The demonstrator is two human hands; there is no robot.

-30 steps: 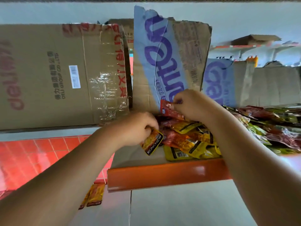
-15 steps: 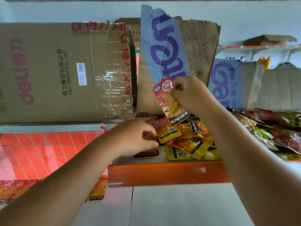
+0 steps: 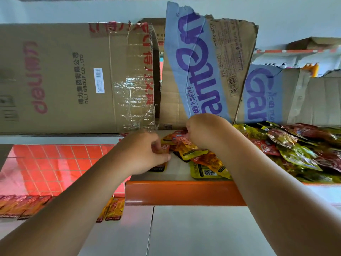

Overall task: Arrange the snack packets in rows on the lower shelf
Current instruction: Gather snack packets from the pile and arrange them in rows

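Note:
A heap of red, orange, yellow and green snack packets covers the shelf with the orange front edge. My left hand grips an orange packet lying at the heap's left end, its black bottom strip showing under my fingers. My right hand reaches into the heap just right of it and pinches a red-orange packet that lies on the pile. Lower down at the left, a row of packets and two more orange packets lie flat on a lower surface.
A large Deli cardboard box stands at the back left. Torn blue-printed water cartons lean behind the heap. Red floor tiles show below the box. A bare strip of shelf lies between my hands and the orange edge.
My right hand, which held a red-orange packet lifted above the heap, has come down onto the pile. My left hand has stayed on the orange packet at the heap's left end.

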